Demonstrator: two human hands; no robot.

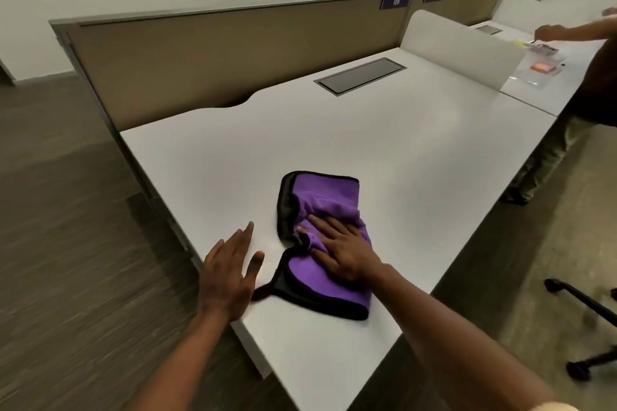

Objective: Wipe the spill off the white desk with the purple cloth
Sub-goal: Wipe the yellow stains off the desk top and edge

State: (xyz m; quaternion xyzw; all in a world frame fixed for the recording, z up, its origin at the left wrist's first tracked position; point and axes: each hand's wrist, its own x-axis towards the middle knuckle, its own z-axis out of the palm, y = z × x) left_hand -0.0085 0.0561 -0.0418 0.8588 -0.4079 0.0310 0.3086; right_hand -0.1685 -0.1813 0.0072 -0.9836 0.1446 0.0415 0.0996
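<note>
The purple cloth (329, 197), edged in black, lies bunched on the near left part of the white desk (384, 143). My right hand (344, 248) presses flat on the cloth's middle with the fingers spread. My left hand (228, 272) lies flat on the desk just left of the cloth, at the desk's left edge, with the fingers apart and nothing in it. I cannot make out a spill on the desk surface.
A grey cable hatch (360, 75) is set into the desk's far side, before a tan partition (217, 53). At the neighbouring desk on the right, another person's hand (551, 33) reaches over clear plastic items (541, 67). A chair base (587, 327) stands at right.
</note>
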